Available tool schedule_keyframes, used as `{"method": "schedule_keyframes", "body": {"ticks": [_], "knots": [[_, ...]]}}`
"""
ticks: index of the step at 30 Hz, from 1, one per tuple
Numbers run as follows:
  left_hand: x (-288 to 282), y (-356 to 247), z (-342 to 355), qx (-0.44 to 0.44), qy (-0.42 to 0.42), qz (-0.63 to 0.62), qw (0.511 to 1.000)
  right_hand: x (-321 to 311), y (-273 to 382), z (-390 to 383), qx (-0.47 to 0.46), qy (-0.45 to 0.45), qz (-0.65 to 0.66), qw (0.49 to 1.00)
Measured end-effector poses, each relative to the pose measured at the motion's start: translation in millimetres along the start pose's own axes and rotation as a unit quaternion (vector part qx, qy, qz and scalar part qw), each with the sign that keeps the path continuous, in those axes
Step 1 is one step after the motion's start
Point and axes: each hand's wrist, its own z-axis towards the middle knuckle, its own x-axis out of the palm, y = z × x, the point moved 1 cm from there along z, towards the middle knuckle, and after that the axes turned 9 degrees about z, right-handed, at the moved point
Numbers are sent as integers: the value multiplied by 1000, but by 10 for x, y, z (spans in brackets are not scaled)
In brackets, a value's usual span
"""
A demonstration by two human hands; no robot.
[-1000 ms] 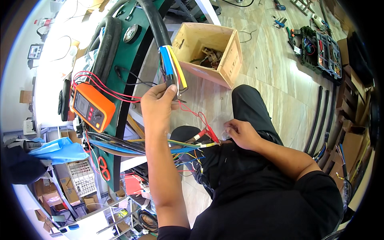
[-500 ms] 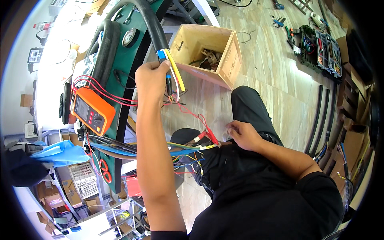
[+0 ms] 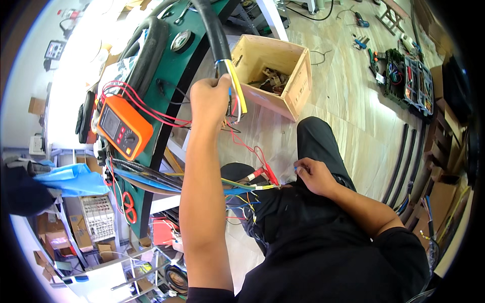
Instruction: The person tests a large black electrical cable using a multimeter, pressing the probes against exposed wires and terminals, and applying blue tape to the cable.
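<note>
Left hand (image 3: 210, 98) holds wires (image 3: 239, 91) over gap between table edge (image 3: 199, 52) and box (image 3: 299, 85)

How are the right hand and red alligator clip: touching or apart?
Apart: the head view shows a clear gap between the right hand and red alligator clip.

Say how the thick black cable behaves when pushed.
The thick black cable will probably resist bending: it curves smoothly, without kinks. It looks heavy, given its girth. The yellow wire at its end, much thinner, should flex more easily.

The left hand (image 3: 208, 101) reaches forward, fingers (image 3: 225, 81) curled closed; the right hand (image 3: 318, 177) curls loosely.
</note>
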Motion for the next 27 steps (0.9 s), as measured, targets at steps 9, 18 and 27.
{"method": "schedule_keyframes", "body": {"ticks": [9,18,27], "knots": [[-958,289,-770,27,-56,46,997,96,-114,-27,4,41,21,999],[-2571,1584,-1684,-93,-410,150,895,133,28,162,20,32,32,999],[-3242,2612,-1816,-74,-287,260,919,489,490,288,-14,62,16,998]]}}
